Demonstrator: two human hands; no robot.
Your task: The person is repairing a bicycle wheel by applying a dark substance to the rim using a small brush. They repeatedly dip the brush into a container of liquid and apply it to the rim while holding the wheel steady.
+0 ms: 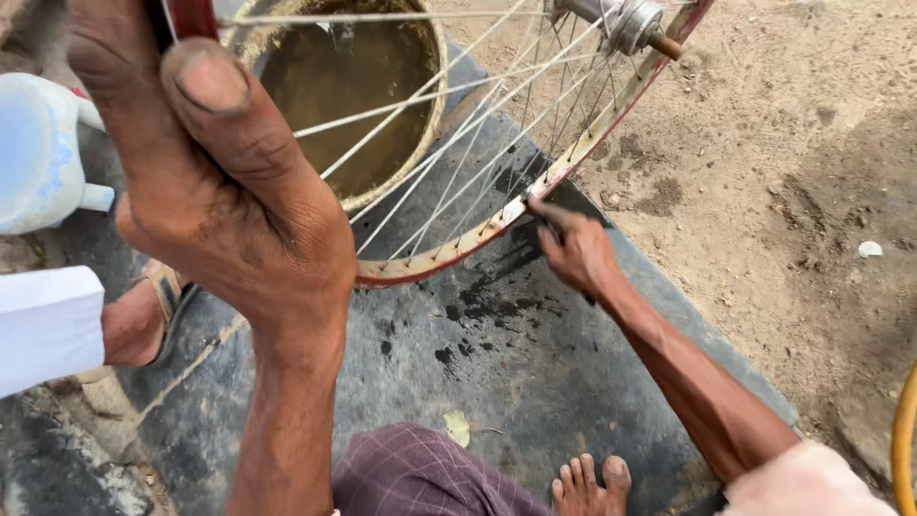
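A bare bicycle wheel rim point(573, 158) with silver spokes and a red edge stands on a dark mat point(535, 373). Its hub and axle point(635, 24) are at the top. My left hand point(210, 162) is close to the camera and grips the rim's red edge at the upper left. My right hand point(573, 250) reaches to the lower part of the rim, fingertips pressed on its outer edge. Behind the spokes sits a round basin of murky water point(382, 86).
A white plastic jug point(38, 153) stands at the left. Another person's sandalled foot point(138, 320) and white trouser leg point(48, 325) are at the left. My bare foot point(592, 483) rests on the mat. Sandy ground point(783, 143) lies to the right, a yellow hose point(903, 440) at the edge.
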